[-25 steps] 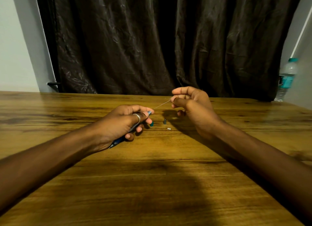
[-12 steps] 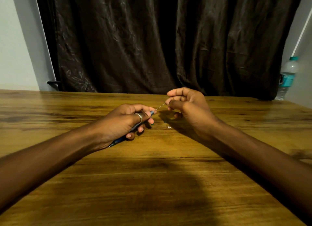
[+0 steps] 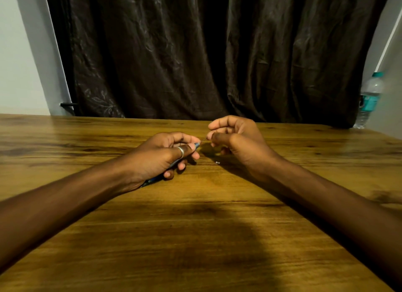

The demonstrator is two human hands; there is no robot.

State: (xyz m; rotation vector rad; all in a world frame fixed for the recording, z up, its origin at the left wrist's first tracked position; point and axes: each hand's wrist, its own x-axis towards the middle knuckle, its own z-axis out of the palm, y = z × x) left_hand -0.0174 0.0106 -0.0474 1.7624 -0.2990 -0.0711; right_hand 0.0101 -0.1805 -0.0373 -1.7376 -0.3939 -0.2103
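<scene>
Pinching the refill [image 3: 203, 140], your right hand [image 3: 237, 139] has nearly seated it in the pen [image 3: 196, 145] your left hand [image 3: 161, 154] grips.

A dark brown curtain [image 3: 206, 52] fills the upper frame behind a wooden table [image 3: 195, 237]; pale walls [image 3: 19, 63] flank it.

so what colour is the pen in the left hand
Blue; the pen shows best in the head view.

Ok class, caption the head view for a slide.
Left hand grips blue pen; right hand pinches thin rod at its tip.
</scene>
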